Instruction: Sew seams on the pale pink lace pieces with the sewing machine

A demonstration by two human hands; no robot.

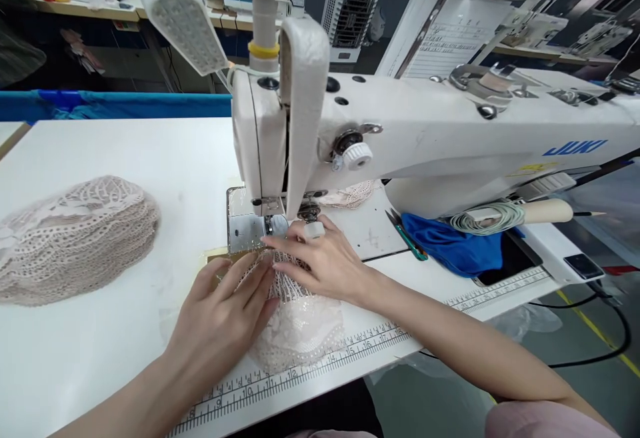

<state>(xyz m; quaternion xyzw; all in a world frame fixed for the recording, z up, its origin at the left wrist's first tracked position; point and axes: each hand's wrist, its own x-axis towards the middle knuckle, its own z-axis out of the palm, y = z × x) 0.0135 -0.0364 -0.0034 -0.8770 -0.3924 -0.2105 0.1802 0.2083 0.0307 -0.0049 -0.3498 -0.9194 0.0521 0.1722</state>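
Note:
A piece of pale pink lace [305, 325] lies under my hands, in front of the sewing machine's [270, 145] presser foot, its lower part spread toward the table's front edge. My left hand [230, 305] grips the lace from the left, fingers close together and bent over its upper edge. From the right, my right hand [325, 258] holds the same edge between thumb and index finger, right by the presser foot. The fingertips of both hands nearly meet and hide part of the lace. The metal needle plate [244, 225] shows just beyond them.
A stack of lace pieces [85, 245] lies on the left. Another lace piece [350, 195] is behind the needle area. On the right are thread snippers [406, 235], blue cloth [450, 245] and a dark phone [515, 261]. A ruler strip [370, 345] runs along the front edge.

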